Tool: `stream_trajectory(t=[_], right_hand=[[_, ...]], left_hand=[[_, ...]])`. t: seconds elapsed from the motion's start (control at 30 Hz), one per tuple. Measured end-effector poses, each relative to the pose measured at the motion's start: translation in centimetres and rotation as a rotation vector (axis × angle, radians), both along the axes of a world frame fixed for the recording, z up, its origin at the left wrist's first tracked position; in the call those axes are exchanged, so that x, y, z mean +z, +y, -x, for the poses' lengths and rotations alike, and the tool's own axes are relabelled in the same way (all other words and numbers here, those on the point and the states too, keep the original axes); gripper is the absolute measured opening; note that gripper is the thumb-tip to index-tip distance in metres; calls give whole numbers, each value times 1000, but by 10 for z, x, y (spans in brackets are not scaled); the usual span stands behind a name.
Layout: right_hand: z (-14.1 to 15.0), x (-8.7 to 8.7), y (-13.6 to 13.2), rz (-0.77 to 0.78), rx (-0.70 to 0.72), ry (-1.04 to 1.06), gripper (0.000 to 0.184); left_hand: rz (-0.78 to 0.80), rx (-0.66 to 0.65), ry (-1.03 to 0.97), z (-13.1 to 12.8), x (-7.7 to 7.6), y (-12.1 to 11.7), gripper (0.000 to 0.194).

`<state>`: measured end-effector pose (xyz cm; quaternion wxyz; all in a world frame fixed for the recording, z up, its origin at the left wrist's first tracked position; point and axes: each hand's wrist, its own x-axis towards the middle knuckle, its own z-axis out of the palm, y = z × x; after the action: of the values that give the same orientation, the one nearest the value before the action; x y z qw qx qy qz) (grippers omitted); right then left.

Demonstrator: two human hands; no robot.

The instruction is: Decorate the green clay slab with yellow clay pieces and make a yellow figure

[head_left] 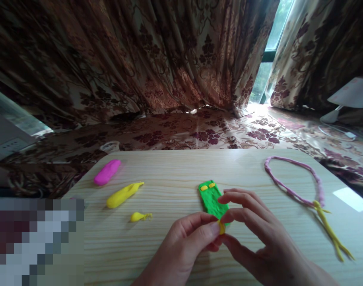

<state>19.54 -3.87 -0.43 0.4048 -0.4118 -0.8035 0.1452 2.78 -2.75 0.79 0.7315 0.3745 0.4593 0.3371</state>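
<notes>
A small piece of yellow modelling clay (pixel 222 227) is pinched between the thumb and fingers of my left hand (pixel 193 238). My right hand (pixel 253 230) touches the same piece with its thumb and index fingertip, its other fingers curved above. Just beyond my fingers lies a flat green clay slab (pixel 211 200), partly hidden by them, with two small yellow clay pieces (pixel 207 186) on its far end. To the left are a small yellow clay lump (pixel 137 216) with a thin curled tail, a longer yellow clay roll (pixel 124 195) and a pink clay block (pixel 107 172).
On the table's (pixel 169 167) right side lies a pinkish clay loop (pixel 291 161) with a forked yellow clay strip (pixel 329 226) at its lower end. Patterned curtains (pixel 169 59) hang behind, and a white lamp (pixel 350 93) stands at far right.
</notes>
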Motion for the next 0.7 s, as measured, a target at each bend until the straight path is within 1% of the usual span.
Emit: stream_trajectory(t=[0.1, 0.23, 0.37, 0.57, 0.7], right_hand=[[-1, 2, -1, -5, -1, -4, 31], [-1, 3, -1, -19, 6, -1, 33], [-1, 2, 0, -17, 12, -15, 29], [0, 1, 1, -22, 22, -9, 31], [0, 0, 1, -17, 23, -11, 27]], left_hand=[[-19, -27, 33, 0, 1, -1, 18], [-13, -29, 11, 1, 1, -2, 15], [-1, -32, -10, 1, 1, -2, 16], [18, -15, -5, 1, 3, -2, 13], [16, -13, -3, 1, 3, -4, 12]])
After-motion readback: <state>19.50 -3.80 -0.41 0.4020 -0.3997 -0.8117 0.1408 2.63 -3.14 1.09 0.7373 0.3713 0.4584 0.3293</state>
